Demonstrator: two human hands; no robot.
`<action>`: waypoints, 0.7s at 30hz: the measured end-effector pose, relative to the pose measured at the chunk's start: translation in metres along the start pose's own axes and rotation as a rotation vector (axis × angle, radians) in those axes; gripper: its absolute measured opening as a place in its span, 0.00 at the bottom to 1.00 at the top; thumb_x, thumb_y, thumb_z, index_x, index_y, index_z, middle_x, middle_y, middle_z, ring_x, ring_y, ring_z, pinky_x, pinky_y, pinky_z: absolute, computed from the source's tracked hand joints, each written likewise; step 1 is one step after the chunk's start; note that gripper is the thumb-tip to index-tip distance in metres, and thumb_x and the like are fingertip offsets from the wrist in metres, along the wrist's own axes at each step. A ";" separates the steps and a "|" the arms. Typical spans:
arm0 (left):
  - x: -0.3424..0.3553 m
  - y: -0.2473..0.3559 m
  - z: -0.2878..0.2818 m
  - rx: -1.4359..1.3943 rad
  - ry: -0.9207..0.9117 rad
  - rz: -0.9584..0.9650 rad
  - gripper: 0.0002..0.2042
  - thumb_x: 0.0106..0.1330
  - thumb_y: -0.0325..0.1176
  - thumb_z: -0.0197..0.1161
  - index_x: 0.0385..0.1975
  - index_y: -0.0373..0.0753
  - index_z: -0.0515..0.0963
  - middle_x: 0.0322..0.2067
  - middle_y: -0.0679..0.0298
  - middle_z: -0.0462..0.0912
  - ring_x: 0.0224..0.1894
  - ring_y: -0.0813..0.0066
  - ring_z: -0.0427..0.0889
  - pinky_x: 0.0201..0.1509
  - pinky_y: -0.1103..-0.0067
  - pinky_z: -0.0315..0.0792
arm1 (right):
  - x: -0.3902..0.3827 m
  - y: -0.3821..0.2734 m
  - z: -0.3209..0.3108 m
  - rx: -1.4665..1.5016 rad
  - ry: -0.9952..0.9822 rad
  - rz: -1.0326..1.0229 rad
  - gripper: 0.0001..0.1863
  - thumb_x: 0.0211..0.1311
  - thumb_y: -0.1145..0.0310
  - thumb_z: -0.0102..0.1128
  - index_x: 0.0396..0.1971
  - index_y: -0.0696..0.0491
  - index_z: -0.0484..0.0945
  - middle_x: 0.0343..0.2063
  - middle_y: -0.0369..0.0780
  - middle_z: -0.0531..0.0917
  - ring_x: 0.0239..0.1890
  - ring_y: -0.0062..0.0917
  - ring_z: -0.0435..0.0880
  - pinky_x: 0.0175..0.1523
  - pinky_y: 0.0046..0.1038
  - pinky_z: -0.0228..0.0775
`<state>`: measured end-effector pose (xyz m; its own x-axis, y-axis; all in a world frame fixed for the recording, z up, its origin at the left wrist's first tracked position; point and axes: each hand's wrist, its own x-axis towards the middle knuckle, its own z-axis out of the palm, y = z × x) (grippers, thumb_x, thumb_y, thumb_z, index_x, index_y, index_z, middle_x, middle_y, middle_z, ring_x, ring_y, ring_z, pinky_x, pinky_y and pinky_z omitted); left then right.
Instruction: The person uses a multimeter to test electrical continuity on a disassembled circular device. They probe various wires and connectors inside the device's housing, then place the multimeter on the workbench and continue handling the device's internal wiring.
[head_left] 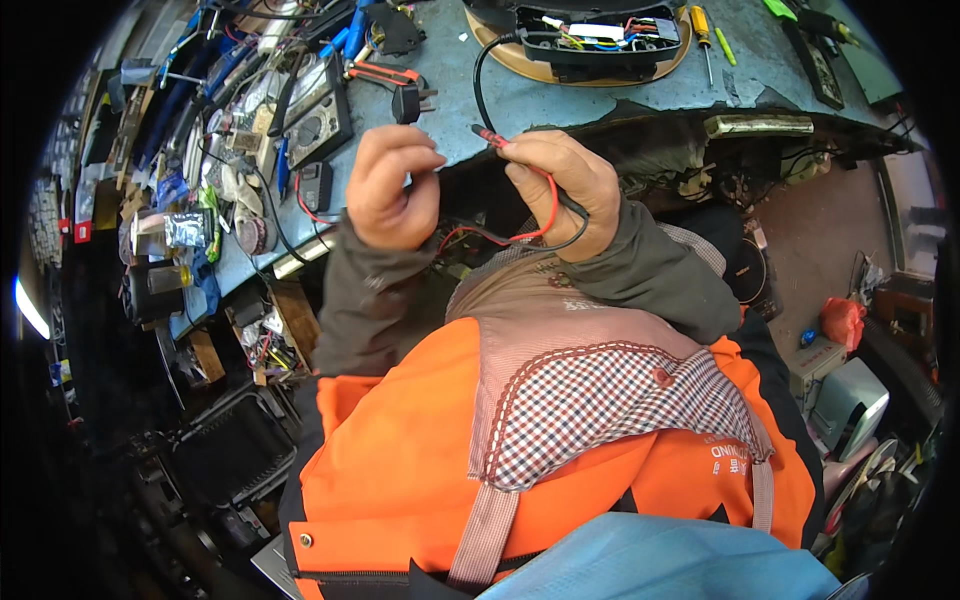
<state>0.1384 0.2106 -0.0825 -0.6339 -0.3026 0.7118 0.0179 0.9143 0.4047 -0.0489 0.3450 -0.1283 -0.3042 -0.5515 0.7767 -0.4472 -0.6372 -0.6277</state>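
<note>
While our right hand (pixel 565 185) is pinching a probe (pixel 495 140), looping leads (pixel 553 200) are perhaps risking a snag; whether our left hand (pixel 395 190) is gripping, we cannot tell.

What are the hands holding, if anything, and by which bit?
The right hand pinches a red lead near its end. Whether the left hand holds anything, I can't tell.
</note>
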 end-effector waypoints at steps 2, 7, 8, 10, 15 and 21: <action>-0.004 -0.023 0.040 -0.328 0.388 -0.182 0.16 0.58 0.07 0.65 0.38 0.37 0.75 0.41 0.63 0.75 0.42 0.74 0.79 0.51 0.77 0.78 | -0.002 -0.001 -0.008 -0.062 0.024 -0.018 0.15 0.64 0.82 0.71 0.49 0.57 0.84 0.40 0.47 0.87 0.37 0.38 0.88 0.42 0.31 0.81; 0.010 -0.065 0.049 -0.483 0.540 -0.691 0.25 0.58 0.14 0.76 0.55 0.31 0.75 0.39 0.65 0.79 0.32 0.79 0.77 0.36 0.80 0.76 | -0.006 -0.002 -0.019 -0.165 0.036 0.004 0.16 0.63 0.82 0.71 0.50 0.56 0.85 0.42 0.46 0.87 0.37 0.36 0.88 0.42 0.30 0.81; 0.013 -0.066 0.046 -0.528 0.529 -0.742 0.24 0.59 0.14 0.76 0.54 0.31 0.76 0.36 0.67 0.80 0.33 0.81 0.77 0.34 0.82 0.74 | -0.007 0.001 -0.019 -0.181 0.035 -0.010 0.16 0.63 0.82 0.72 0.50 0.56 0.86 0.42 0.46 0.86 0.37 0.36 0.88 0.41 0.29 0.81; 0.016 -0.068 0.042 -0.555 0.508 -0.784 0.20 0.63 0.16 0.74 0.55 0.30 0.79 0.38 0.63 0.84 0.33 0.83 0.79 0.29 0.83 0.75 | -0.007 0.002 -0.016 -0.176 0.024 -0.009 0.16 0.63 0.81 0.72 0.50 0.56 0.86 0.42 0.46 0.86 0.37 0.37 0.88 0.41 0.29 0.81; 0.006 -0.073 0.021 -0.493 0.441 -0.756 0.17 0.74 0.24 0.66 0.60 0.31 0.79 0.46 0.63 0.83 0.38 0.82 0.80 0.32 0.83 0.77 | -0.001 0.003 -0.006 -0.111 -0.042 -0.024 0.15 0.63 0.80 0.72 0.49 0.56 0.85 0.43 0.48 0.86 0.37 0.38 0.88 0.42 0.29 0.81; 0.003 -0.059 0.008 -0.711 0.389 -0.900 0.16 0.79 0.27 0.60 0.63 0.38 0.79 0.47 0.68 0.83 0.42 0.80 0.80 0.39 0.74 0.79 | 0.007 0.013 0.013 0.508 -0.085 0.555 0.12 0.79 0.70 0.60 0.55 0.55 0.83 0.45 0.37 0.88 0.35 0.15 0.82 0.42 0.21 0.78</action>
<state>0.1296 0.1583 -0.1086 -0.3650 -0.9268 0.0888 0.1883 0.0199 0.9819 -0.0462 0.3256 -0.1317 -0.2967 -0.8902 0.3457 0.2017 -0.4123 -0.8885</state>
